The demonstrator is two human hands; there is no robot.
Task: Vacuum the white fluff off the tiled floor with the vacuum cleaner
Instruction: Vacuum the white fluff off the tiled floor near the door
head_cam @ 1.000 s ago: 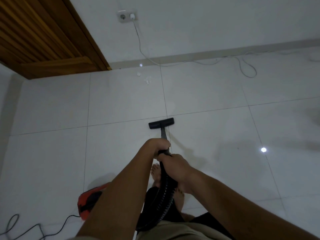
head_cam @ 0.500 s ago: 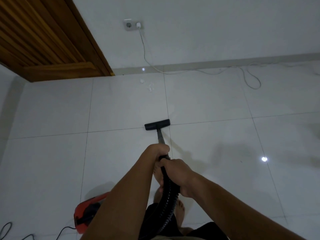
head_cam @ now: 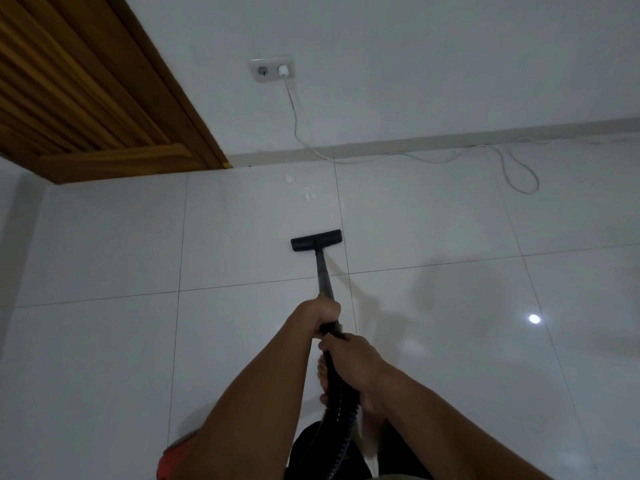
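Gripping what, those two hands? (One)

Left hand is curled round the top of the rigid wand. Right hand is wrapped round the ribbed hose just behind it, the two nearly touching. (Two)

How will it handle? (One)

Wand looks stiff, so a push at the grip should go straight to the floor head, which sits on the tiled floor and ought to slide easily on glossy tile. Hose looks floppy, and steering from it alone would be vague, so the forward hand belongs on the wand. (Two)

And the white fluff? (One)

A few small clumps ahead of the head, near the skirting and the foot of the wooden door, not yet reached. Light stuff, I'd judge. Suction should lift it, though a fast shove might scatter it. (Two)

The machine? (One)

Red vacuum cleaner at the lower edge, mostly hidden by the left arm. (Two)
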